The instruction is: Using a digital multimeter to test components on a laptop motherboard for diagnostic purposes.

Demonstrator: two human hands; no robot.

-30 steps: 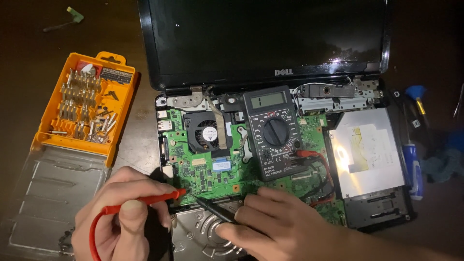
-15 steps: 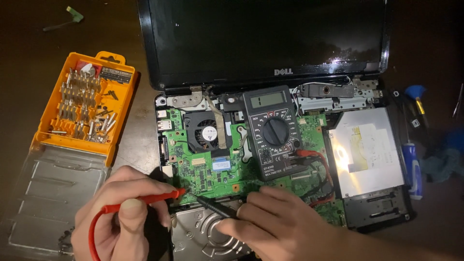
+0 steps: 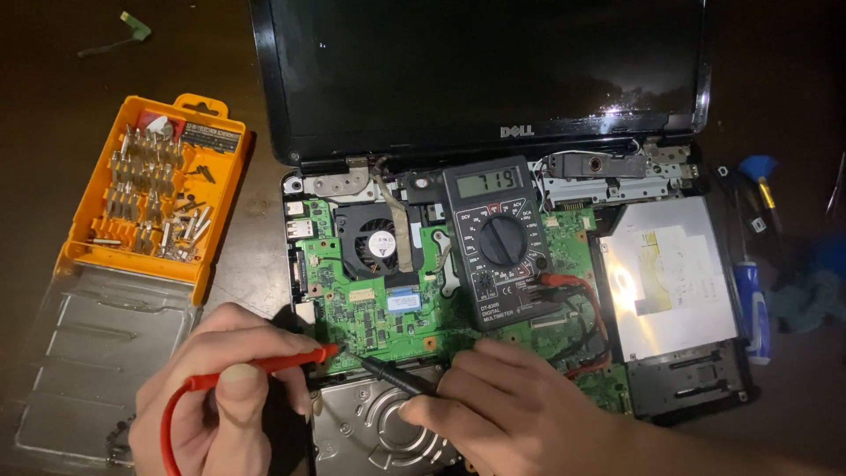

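An opened laptop lies on the desk with its green motherboard (image 3: 370,308) bare. My left hand (image 3: 220,388) grips a red test probe (image 3: 264,366), tip touching the board's lower left part. My right hand (image 3: 502,405) holds a black test probe (image 3: 392,375), its tip close beside the red one on the board. A dark multimeter (image 3: 498,242) with a round dial lies on the board, its display lit, with red and black leads running from its lower right. A round fan (image 3: 381,242) sits left of the meter.
An orange case of screwdriver bits (image 3: 159,189) with its clear lid open lies at left. A silver optical drive (image 3: 670,278) fills the laptop's right bay, a hard drive (image 3: 370,432) sits under my hands. A blue-handled screwdriver (image 3: 753,300) lies at right. The dark screen (image 3: 476,70) stands behind.
Both hands hold nearly still. My right hand has shifted very slightly, keeping the black probe's tip at the board beside the red tip.
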